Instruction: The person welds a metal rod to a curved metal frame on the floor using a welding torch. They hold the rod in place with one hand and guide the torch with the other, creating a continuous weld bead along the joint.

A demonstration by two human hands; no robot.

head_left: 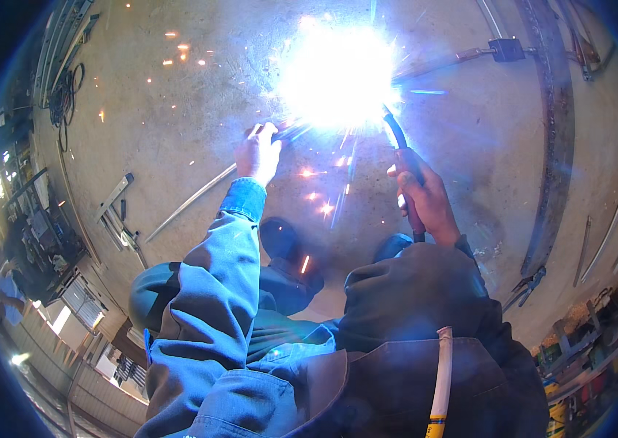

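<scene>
My right hand [429, 197] is wrapped round the handle of a welding torch [395, 130], whose dark curved neck points up into a blinding white-blue arc glare [338, 73]. Sparks fly from the arc, and the workpiece at its middle is lost in the light. Left of the glare, my left hand [258, 153] is closed round a slim metal bar [191, 202]. From that hand the bar slopes down to the left; its other end vanishes into the brightness. Both arms are in dark blue work sleeves.
A long flat steel beam [551, 146] lies along the right. Near its top sits a dark clamp-like block [506, 50]; pliers [524, 288] lie by its lower end. At left are a metal square-like tool [115, 201] and coiled cable [66, 98]. Racks and scrap line the lower right.
</scene>
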